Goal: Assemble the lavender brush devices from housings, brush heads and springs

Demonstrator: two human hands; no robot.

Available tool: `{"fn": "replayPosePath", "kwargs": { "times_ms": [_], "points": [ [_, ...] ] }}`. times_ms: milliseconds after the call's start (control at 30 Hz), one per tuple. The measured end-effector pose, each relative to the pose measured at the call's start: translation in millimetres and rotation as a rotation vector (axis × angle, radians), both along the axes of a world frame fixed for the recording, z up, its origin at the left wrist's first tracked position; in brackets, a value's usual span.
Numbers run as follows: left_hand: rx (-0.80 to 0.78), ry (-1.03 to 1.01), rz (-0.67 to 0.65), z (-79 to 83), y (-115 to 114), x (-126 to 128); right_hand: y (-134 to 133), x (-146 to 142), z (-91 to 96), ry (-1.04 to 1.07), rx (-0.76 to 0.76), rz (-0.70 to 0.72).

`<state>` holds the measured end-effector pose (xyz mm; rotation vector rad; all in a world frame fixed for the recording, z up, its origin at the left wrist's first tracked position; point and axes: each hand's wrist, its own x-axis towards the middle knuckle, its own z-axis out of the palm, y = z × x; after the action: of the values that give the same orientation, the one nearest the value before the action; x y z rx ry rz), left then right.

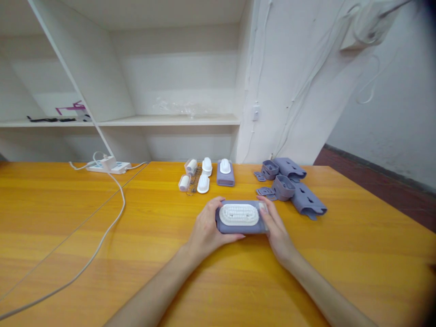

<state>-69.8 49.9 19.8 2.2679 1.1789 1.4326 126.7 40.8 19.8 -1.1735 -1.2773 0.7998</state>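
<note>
Between my two hands, just above the wooden table (163,272), is a grey-purple plastic case lying lengthwise. A white oval brush (239,215) with its bristles up sits on the case's upper face. My left hand (207,225) wraps the left end, thumb along the near edge and fingers at the far edge. On the right end, my right hand (277,229) grips with its thumb and fingers, beside a small clear plastic part (264,219). The fingers partly hide both ends, and the case's underside is out of sight.
Behind the hands lie clear parts with white rollers (184,182), dark springs (194,179), white ribbed oval pieces (203,184) and another grey-purple case (225,180). Grey-purple cups (283,188) and sleeves (308,200) sit at right. A power strip (112,167) and cable (112,225) occupy the left.
</note>
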Motion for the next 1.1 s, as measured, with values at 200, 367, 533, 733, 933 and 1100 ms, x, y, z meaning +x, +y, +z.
{"fn": "replayPosePath", "kwargs": {
  "times_ms": [200,367,533,733,933,1100],
  "points": [
    [0.033,-0.001,-0.006,-2.6,-0.6,-0.7,-4.1,1.1,-3.0,-0.034,-0.020,0.069],
    [0.060,0.020,-0.004,-1.3,-2.2,2.0,2.9,0.7,-9.3,0.011,-0.095,0.005],
    [0.062,0.039,0.123,1.4,-1.9,7.0,7.7,-4.3,-11.8,-0.260,-0.008,-0.120],
    [0.005,0.032,0.345,1.7,6.1,0.2,-5.2,-14.0,-6.9,-0.639,0.140,0.055],
    [-0.073,0.152,0.339,0.0,8.0,-0.8,-1.7,-11.6,-16.6,-0.753,0.127,0.048],
    [-0.090,0.295,0.241,0.6,4.2,1.4,2.1,-10.8,-21.1,-0.747,0.105,0.032]
  ]
}}
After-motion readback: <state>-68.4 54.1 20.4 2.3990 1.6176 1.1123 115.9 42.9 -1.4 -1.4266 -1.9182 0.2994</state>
